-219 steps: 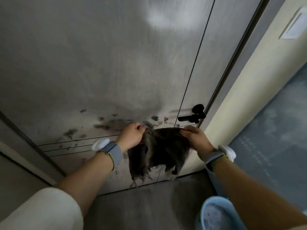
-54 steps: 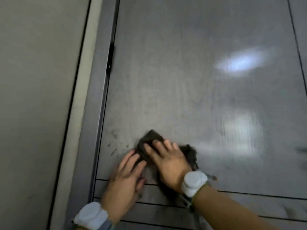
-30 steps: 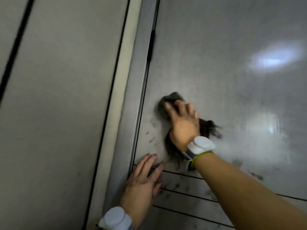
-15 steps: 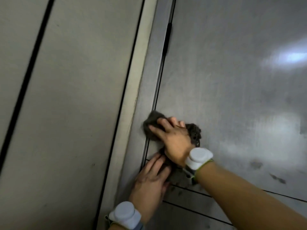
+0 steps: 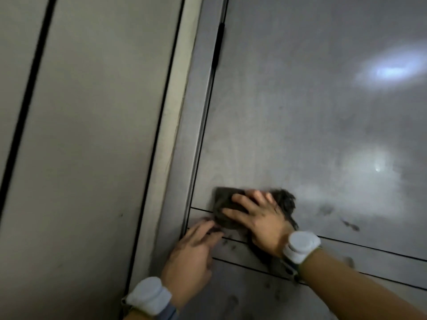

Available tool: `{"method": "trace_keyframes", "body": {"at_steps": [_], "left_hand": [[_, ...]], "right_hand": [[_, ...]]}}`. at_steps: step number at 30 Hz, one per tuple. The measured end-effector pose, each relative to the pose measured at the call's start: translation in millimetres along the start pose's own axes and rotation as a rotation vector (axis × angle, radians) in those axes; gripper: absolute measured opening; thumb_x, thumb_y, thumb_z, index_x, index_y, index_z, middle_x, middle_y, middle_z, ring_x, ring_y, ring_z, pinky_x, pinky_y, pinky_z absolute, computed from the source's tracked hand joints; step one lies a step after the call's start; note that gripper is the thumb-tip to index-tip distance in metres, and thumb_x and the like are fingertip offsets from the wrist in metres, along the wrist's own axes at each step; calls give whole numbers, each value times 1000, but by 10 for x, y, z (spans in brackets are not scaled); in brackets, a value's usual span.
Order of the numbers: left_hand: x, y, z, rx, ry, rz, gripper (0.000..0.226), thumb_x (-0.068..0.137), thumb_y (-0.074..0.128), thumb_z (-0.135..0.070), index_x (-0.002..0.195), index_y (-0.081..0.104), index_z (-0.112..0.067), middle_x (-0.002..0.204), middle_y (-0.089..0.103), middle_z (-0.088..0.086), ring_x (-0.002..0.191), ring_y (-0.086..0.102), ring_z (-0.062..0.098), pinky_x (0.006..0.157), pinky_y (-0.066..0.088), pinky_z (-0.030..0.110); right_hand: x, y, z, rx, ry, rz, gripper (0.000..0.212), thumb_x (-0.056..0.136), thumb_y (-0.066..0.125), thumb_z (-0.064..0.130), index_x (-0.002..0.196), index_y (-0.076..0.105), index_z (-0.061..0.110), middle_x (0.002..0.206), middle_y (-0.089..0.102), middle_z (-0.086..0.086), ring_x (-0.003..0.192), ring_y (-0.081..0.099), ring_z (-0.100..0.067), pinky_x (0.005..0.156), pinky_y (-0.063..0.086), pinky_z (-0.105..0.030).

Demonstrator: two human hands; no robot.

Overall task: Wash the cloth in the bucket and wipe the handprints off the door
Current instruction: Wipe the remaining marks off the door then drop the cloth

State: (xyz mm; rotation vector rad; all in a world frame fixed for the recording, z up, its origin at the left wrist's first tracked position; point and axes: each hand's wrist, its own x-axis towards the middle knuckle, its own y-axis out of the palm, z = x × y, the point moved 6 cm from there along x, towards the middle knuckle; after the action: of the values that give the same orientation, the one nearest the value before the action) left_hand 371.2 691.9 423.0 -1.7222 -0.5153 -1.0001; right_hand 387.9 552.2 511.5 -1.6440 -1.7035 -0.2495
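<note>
Lower now, dark bunched cloth [image 5: 227,205] lies under right hand [image 5: 261,221], its straight fingers [image 5: 240,199] pressing it on door [image 5: 300,112].

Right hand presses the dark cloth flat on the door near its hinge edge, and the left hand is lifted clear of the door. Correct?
Not quite: the head view shows the left hand resting open on the door beside the cloth, not lifted clear. The right hand does press the cloth flat.

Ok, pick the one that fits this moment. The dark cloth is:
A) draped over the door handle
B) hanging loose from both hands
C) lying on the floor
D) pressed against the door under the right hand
D: the right hand lies spread over the cloth, holding it flat on the door.
</note>
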Motion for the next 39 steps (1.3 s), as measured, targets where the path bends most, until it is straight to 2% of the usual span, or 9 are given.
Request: {"method": "trace_keyframes", "body": {"at_steps": [4,8,15,17,21,25,28,35,39], "left_hand": [[-32,-31,-354,-67,13,10,61,79,40,-19,137,46,-37,154,22,-21,143,18,3,116,20,18],[145,2,-769,-99,34,-32,59,77,39,-20,133,52,-33,151,32,-17,140,30,8,113,31,27],[323,352,-1451,-56,101,-12,51,73,55,-11,122,60,-26,152,36,-5,145,26,14,110,39,41],[356,442,-1656,-54,116,-3,55,77,51,-15,131,52,-27,155,28,-8,147,19,12,109,38,45],[437,522,-1973,-46,104,-54,62,81,38,-24,143,35,-33,156,24,-11,147,14,9,113,34,41],[445,638,-2279,-20,75,-53,59,72,53,-14,130,51,-24,152,35,0,144,24,14,112,36,41],[419,702,-2449,44,128,-32,49,67,58,-12,114,60,-26,148,40,2,142,29,17,110,39,40],[515,687,-2596,18,-45,2,61,81,55,-11,139,43,-27,153,26,-10,143,23,12,115,30,33],[396,687,-2494,78,-228,63,62,83,49,-16,143,37,-27,158,17,-9,146,13,12,116,26,30]], "right_hand": [[-314,-212,-550,-126,83,-35,81,43,81,12,122,66,28,117,66,-13,92,63,-41,72,52,-49],[-663,-552,-1442,-27,776,-246,76,61,64,3,135,53,17,129,51,-25,103,47,-49,83,43,-55],[-1473,-324,-874,-76,27,8,78,40,88,24,116,69,30,112,71,-7,84,69,-36,66,56,-42],[-1758,-487,-1382,-106,153,-61,87,38,86,12,122,66,26,114,68,-16,85,65,-43,68,54,-50],[-1894,-649,-1922,32,852,-283,83,51,68,4,132,57,19,127,53,-24,103,49,-49,86,45,-59],[-1914,-368,-1181,-18,391,-126,89,34,86,23,121,67,25,116,67,-13,89,66,-42,74,55,-48],[-2321,-469,-1478,-98,133,-58,87,35,86,29,120,67,31,116,69,-7,89,69,-34,71,55,-43],[-2648,-763,-2396,57,969,-294,90,51,70,4,137,50,21,131,48,-24,109,44,-49,93,40,-58],[-1889,-356,-1276,199,476,1,67,81,56,20,145,38,28,148,39,-13,123,44,-44,99,37,-51]]}}
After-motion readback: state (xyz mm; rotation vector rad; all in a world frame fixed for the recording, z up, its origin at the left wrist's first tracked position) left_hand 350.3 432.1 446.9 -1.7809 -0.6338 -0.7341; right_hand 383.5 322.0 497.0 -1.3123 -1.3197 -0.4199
